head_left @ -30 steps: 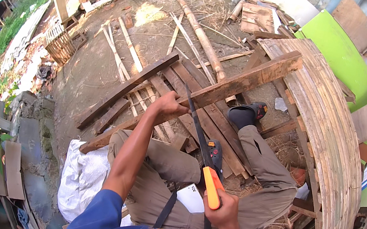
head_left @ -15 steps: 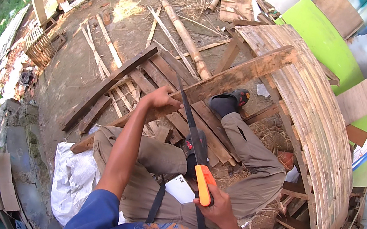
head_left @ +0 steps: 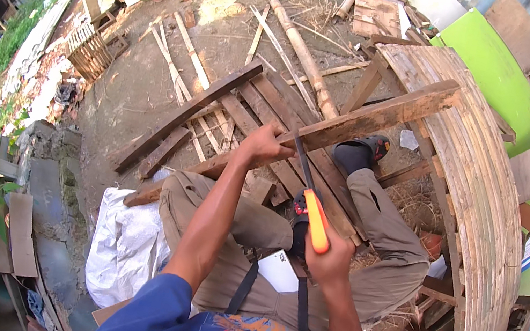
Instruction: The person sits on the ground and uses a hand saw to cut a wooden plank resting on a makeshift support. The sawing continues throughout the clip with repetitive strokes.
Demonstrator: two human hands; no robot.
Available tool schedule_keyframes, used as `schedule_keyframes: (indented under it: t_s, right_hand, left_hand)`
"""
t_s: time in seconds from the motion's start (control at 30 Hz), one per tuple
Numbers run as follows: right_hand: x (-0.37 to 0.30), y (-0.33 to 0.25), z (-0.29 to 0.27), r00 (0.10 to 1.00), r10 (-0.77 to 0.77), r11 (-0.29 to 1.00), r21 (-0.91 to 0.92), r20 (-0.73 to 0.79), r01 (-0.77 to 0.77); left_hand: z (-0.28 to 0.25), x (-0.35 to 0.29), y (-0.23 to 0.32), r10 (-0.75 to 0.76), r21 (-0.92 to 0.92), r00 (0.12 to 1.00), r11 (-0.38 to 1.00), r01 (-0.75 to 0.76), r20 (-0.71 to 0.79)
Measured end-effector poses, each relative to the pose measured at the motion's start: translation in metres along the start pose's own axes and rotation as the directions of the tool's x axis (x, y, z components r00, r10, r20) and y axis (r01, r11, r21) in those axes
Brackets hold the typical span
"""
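Note:
My right hand (head_left: 332,254) is closed round the orange handle of a handsaw (head_left: 315,220). The saw's dark, narrow blade points away from me and meets a long brown wooden plank (head_left: 387,114) near its middle. Left of the blade, my left hand (head_left: 262,147) is closed on the same plank, its fingertips partly hidden. The plank runs from beside my left leg up to the right, where its far end lies over a slatted panel. Beneath it, several dark boards (head_left: 245,119) lie joined in a frame.
The curved slatted wooden panel (head_left: 474,224) stands at my right. A long bamboo pole (head_left: 294,39) and thin strips (head_left: 188,56) lie on the ground ahead. A white sack (head_left: 127,240) is by my left leg, and a white flat object (head_left: 278,272) rests at my lap.
My right hand has pushed the saw forward along its length, so less blade shows above the plank. My left hand stays on the plank. The whole view has shifted slightly.

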State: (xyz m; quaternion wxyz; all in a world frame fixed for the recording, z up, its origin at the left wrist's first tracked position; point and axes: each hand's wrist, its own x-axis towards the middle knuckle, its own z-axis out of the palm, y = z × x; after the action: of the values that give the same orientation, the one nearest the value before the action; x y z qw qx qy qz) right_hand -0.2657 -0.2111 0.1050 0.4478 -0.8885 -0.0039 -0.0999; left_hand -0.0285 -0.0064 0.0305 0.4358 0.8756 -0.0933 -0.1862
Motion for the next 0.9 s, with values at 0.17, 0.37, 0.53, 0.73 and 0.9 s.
schedule_keyframes:
  t_s: [0.17,0.37,0.53,0.73,0.9]
  right_hand:
    - [0.082,-0.005,0.058,0.995,-0.095,0.995,0.034,-0.026,0.096]
    - [-0.032,0.003,-0.005,0.994,-0.026,0.999,0.043,0.107,0.021]
    - [-0.095,-0.018,-0.05,0.995,0.052,0.999,-0.014,0.086,-0.051]
    - [0.067,-0.016,0.038,0.997,-0.062,0.997,0.044,0.054,0.059]
    - [0.051,-0.006,0.041,0.997,-0.022,0.998,0.063,0.073,0.017]
  left_hand:
    - [-0.015,0.001,0.002,-0.035,0.052,0.998,0.998,0.038,-0.056]
    - [-0.02,0.033,-0.052,0.055,-0.273,0.966,0.962,0.017,0.251]
    - [-0.027,0.023,-0.036,-0.066,-0.224,0.946,0.964,0.142,0.318]
    - [-0.008,-0.002,-0.019,0.009,0.278,0.962,0.958,0.07,-0.273]
    - [-0.028,-0.002,-0.013,0.011,-0.441,0.977,0.893,0.087,0.214]
